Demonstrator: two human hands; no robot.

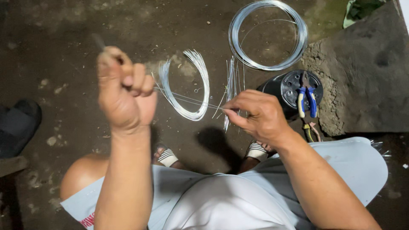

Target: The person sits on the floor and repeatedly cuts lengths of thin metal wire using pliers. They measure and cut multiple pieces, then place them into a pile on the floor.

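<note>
Wire [187, 100] stretched thin and taut between two hands, over dark dirt ground [64, 55]. Left hand [125, 91] raised, curled into a tight fist, fingers folded over the near end of the wire; something dark and blurred sticking up from the top of the fist, too unclear to name. Right hand [260, 115] lower, narrow, thumb and forefinger pinched on the far end of the wire, other fingers bent loosely. Landmark for the rest: black can [286, 91], round, standing on the ground just beyond the right hand. Pliers [306, 99] with blue handles lying on top of the can. Coil [267, 35] of silvery wire, large and round, flat on the ground beyond the can, near it but apart. Bundle [187, 85] of cut wire pieces, bent into a crescent, left of the can, under the stretched wire between the hands. Straight strands [231, 87] lying loose between the bundle and the can. Rough grey slab [366, 76] right of the can, its crumbly edge touching the can's side. Dark shoe [17, 125] far left of the can, at the frame edge. Pale shorts [238, 200] and sandalled feet [167, 156] nearer than the can, below both hands.
</note>
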